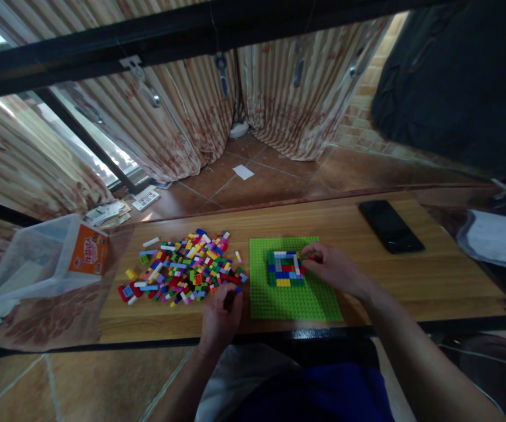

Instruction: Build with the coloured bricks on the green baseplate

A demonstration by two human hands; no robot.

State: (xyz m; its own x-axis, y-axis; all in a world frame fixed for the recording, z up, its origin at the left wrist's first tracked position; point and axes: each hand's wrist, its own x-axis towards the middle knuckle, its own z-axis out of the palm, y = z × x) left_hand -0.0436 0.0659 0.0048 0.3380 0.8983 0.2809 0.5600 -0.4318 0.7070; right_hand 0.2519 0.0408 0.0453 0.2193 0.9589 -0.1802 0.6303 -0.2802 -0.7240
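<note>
Fingers (311, 255), R hand (334, 271), pinched at brick build (284, 268) edge; L hand (220, 316) curled by pile (182, 269).

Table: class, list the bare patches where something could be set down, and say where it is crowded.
Bare wood lies between the baseplate and the phone, and right of the phone to the table end. Crowded: the brick pile, with the left hand at its near edge, and the build beside the right hand.

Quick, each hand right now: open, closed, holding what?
Left hand: curled at the brick pile edge; hold cannot be told.
Right hand: fingertips at the brick build on the green baseplate; hold cannot be told.
</note>
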